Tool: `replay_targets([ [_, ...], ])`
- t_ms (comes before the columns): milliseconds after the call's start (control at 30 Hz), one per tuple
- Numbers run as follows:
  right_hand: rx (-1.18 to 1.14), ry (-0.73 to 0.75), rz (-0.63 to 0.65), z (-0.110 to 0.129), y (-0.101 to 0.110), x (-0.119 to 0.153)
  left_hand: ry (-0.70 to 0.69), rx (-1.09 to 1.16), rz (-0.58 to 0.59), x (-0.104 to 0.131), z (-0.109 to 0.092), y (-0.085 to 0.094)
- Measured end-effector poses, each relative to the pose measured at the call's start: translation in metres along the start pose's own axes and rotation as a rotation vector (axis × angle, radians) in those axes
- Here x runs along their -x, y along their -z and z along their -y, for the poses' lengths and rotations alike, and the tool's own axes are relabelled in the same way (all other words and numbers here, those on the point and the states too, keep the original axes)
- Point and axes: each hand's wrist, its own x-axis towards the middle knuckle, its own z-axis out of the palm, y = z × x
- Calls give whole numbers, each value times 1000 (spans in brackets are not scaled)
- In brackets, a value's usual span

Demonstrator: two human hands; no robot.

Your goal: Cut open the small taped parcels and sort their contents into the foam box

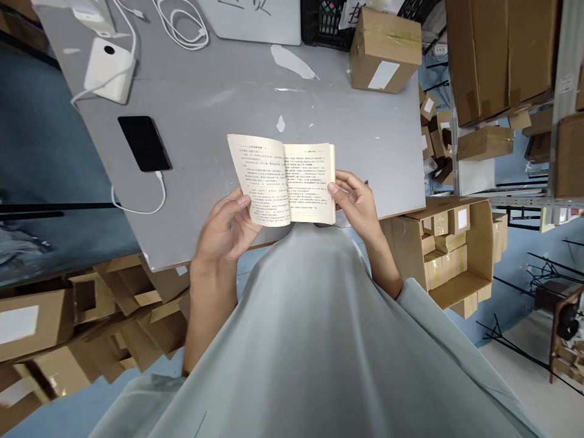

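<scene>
An opened book [287, 182] with printed yellowish pages is held up at the near edge of the grey table. My left hand [230, 225] grips its lower left edge, the thumb pressed on the left page and the fingers behind. On the other side, my right hand [353, 198] pinches the right edge, thumb on top of the page and fingers underneath. The left page curves upward a little, while the right side lies flatter. Left of the book, a black smartphone [144, 143] lies on the table, plugged into a white cable [150, 211].
The grey table [201, 115] bears a white power bank [109, 70], a coiled white cable [182, 30], a silver laptop [255, 18], a black crate [326, 24] and a cardboard box [385, 52]. An open carton [469, 286] of small boxes stands right; several cartons [36, 322] stand left.
</scene>
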Motion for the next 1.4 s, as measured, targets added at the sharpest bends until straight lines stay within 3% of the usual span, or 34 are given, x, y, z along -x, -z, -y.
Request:
replay_targets([
  [233, -46, -20, -31, -10, -6, 1, -15, -198, 9, 6, 8, -5],
  [433, 6, -19, -88, -11, -21, 6, -46, -477, 61, 14, 16, -27],
  [700, 179, -24, -98, 1, -31, 10, -50, -538, 135, 18, 13, -40],
  [933, 114, 9, -70, -9, -26, 8, 7, -442, 51, 11, 17, -22],
  [1133, -66, 68, -126, -10, -17, 8, 84, -90, -18, -1, 14, 2],
  [1400, -98, 59, -125, -6, -18, 10, 110, 15, -7, -5, 14, 3],
])
